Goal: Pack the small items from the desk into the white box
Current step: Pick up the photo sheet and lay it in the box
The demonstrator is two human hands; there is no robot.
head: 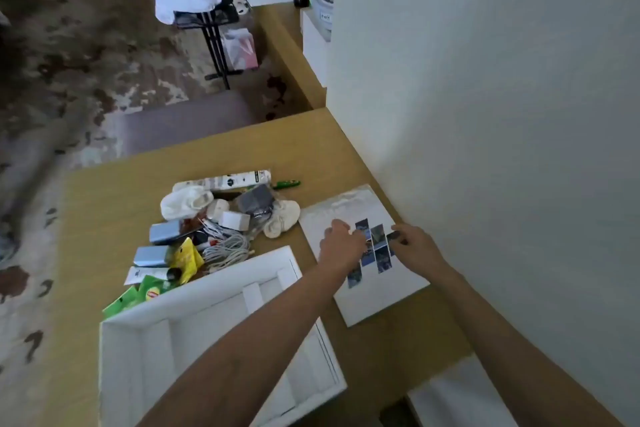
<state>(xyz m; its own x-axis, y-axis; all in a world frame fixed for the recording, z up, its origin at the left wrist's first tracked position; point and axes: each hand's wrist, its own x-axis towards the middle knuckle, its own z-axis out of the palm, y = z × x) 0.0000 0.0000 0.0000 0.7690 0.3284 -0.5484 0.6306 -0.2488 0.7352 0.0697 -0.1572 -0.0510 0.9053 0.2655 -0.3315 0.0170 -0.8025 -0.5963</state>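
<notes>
Over white board (381,300), left hand (341,244), right hand (414,246) outstretched

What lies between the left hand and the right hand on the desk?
In the head view, small dark-blue pictures lie between the left hand and the right hand, on a flat white sheet.

Wall (502,80): pale, plain, on the right
Floor (86,80): mottled brown rug
Desk (104,204): light wood
Stand (216,45): black, far back
Light: dim
</notes>
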